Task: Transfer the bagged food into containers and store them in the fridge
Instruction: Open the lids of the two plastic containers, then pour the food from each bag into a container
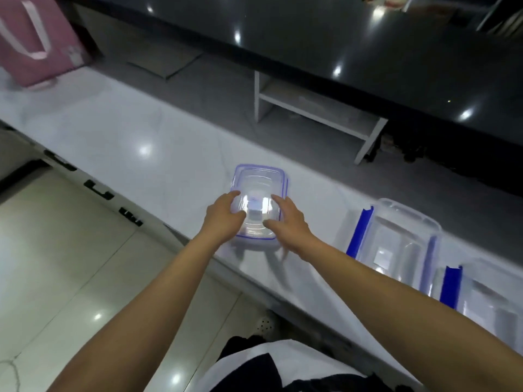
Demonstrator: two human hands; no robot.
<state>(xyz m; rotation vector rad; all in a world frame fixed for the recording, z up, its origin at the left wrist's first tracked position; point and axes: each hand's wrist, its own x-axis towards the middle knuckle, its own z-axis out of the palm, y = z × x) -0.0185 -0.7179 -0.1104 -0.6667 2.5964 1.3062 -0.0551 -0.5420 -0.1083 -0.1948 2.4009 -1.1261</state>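
Clear box with a blue-edged lid, sitting on the white counter near its front edge. Left hand against the box's left side, thumb laid over the lid's left part, the other fingers curled round the near left corner. Right hand against the right side, thumb resting on the lid toward the near end, forefinger stretched along the lid's right edge, remaining fingers bent down the right wall. Lid thus caught between both thumbs, box body between the two palms; grip looks light, hard to tell whether pressing or lifting. Nothing discernible inside the box through the glare.

To the right, well apart, a second clear box lying open-topped with a blue clip on its left side; just beyond it, at the frame's right edge, a third box with another blue clip. Pink bag standing at the counter's far left end.
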